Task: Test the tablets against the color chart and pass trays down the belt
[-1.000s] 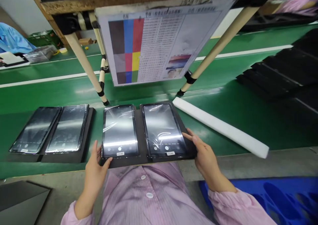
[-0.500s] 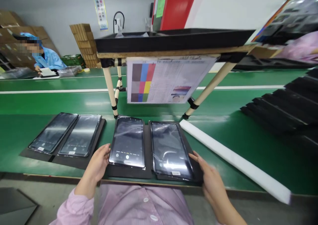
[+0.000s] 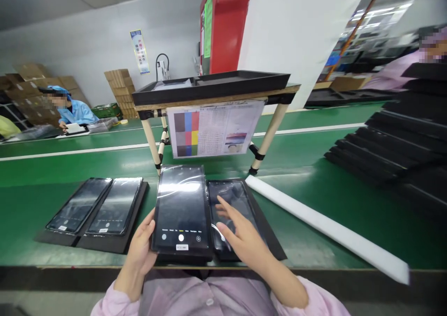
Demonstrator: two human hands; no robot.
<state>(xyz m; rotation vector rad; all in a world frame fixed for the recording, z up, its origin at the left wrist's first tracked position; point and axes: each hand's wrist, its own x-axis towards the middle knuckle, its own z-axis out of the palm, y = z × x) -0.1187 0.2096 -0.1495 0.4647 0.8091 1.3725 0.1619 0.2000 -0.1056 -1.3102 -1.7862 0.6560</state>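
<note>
My left hand [image 3: 142,241] grips the left edge of a black tablet [image 3: 181,197], thumb at the side of the screen, which shows a row of camera modes and a white round button. This tablet is tilted up off the dark mat. My right hand [image 3: 244,234] is open, fingers spread, over a second tablet [image 3: 233,192] lying to the right; whether it touches that screen I cannot tell. Further left, two more tablets [image 3: 85,204] in clear film, one beside the other [image 3: 117,204], lie on another dark mat [image 3: 104,243].
Behind the tablets, a pipe-legged stand [image 3: 270,134] carries a black tray [image 3: 216,87] and a hanging colour chart [image 3: 216,130]. A white foam strip [image 3: 321,223] lies diagonally on the green bench [image 3: 293,241]. Black trays [image 3: 387,139] are stacked at right. A person in blue [image 3: 78,111] works across the bench.
The tablet by my left hand has been lifted and tilted up. My right hand has left the right mat's edge and moved left over the second tablet. The view has tipped upward.
</note>
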